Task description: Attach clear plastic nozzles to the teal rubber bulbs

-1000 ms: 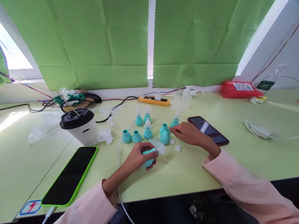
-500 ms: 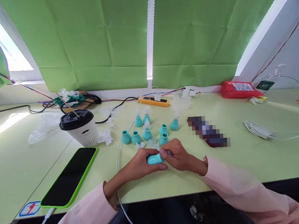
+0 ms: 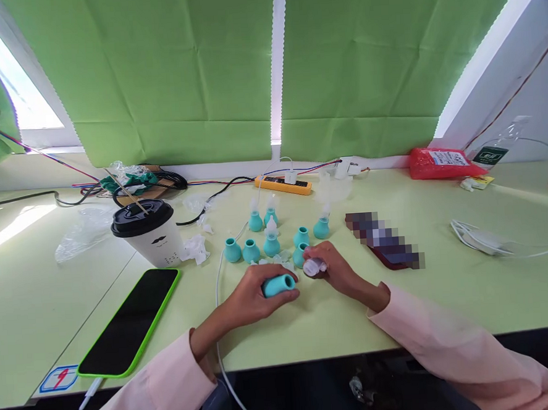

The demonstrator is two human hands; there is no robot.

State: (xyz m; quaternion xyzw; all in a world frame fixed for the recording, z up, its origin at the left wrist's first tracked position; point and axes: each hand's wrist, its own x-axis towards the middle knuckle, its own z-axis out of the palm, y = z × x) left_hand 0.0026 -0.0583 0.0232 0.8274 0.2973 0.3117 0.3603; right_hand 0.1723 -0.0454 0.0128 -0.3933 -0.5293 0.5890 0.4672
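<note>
A teal rubber bulb [image 3: 277, 285] lies on its side in my left hand [image 3: 249, 298], fingers and thumb wrapped round it, its open mouth facing right. My right hand [image 3: 332, 268] is closed on a clear plastic nozzle [image 3: 313, 266], apart from the bulb. Beyond the hands stand several more teal bulbs. Open-mouthed ones include the bulb at the left [image 3: 232, 250] and one beside my right fingers [image 3: 300, 255]. Others carry clear tips, such as the middle bulb [image 3: 271, 244] and the right one [image 3: 321, 227]. Small translucent pieces [image 3: 283, 260] lie behind my left hand, partly hidden.
On the left are a lidded paper cup [image 3: 158, 240] and a green-edged phone [image 3: 130, 325] with a cable. An orange power strip [image 3: 282, 184] is at the back. A dark, pixelated object [image 3: 385, 241], a white coiled cable [image 3: 480, 242] and a red package [image 3: 443, 162] are on the right.
My right hand has moved up and right, away from the bulb in my left hand, with the clear nozzle now visible in it. The held bulb's mouth is now uncovered.
</note>
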